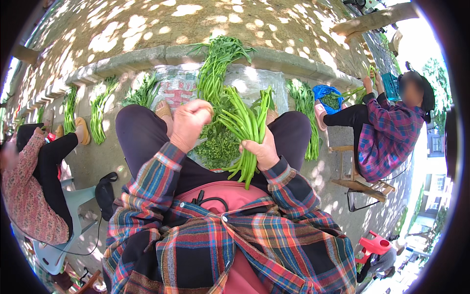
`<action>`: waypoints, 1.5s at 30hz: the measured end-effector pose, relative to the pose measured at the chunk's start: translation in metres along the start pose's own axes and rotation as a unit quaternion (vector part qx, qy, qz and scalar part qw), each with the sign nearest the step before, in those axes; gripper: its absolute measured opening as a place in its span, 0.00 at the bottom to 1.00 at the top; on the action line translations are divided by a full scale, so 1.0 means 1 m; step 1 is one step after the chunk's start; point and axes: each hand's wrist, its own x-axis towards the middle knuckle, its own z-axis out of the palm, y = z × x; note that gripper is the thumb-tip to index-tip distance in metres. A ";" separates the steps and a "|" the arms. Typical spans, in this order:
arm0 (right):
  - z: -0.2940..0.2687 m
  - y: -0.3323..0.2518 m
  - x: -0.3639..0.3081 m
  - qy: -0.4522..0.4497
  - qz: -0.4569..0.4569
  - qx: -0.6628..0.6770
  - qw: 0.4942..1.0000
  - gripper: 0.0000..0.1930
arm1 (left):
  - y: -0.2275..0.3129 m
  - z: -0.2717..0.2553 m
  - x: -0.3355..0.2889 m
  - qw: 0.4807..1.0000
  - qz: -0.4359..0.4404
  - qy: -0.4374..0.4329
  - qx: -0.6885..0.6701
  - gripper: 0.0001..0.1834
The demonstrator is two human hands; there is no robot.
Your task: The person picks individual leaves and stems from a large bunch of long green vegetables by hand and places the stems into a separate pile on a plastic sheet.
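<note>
Left hand (192,123) curled into a fist, right hand (262,149) closed around one bunch of green stems (245,122).

At far left, one co-worker (36,191) is seated on one pale blue chair (83,198), with one black bag (105,193) beside it; at least three leafy bundles (102,110) are laid out beyond. Whether anything is pinched in the left hand cannot be told. At centre, one larger bundle (215,63) is laid over one plastic sheet (271,85) and the kerb (178,54), with one heap of loose leaves (215,144) nearer. The gripped bunch is held tilted above the lap, right of the heap. Farther right are seen one bundle by the knee, one blue bag (320,90) containing greens, one plaid-shirted co-worker (387,132) and one red stool (376,242).
</note>
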 end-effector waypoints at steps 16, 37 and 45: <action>0.004 -0.003 -0.001 0.018 0.000 -0.002 1.000 0.23 | 0.006 0.004 -0.004 0.878 0.290 -0.091 0.370 0.16; 0.001 0.005 0.000 -0.016 0.012 -0.006 1.000 0.25 | -0.008 -0.001 0.008 0.990 -0.090 0.004 -0.106 0.05; 0.001 0.007 0.003 -0.001 0.023 -0.001 1.000 0.26 | -0.027 -0.007 0.007 0.989 0.033 -0.119 0.087 0.22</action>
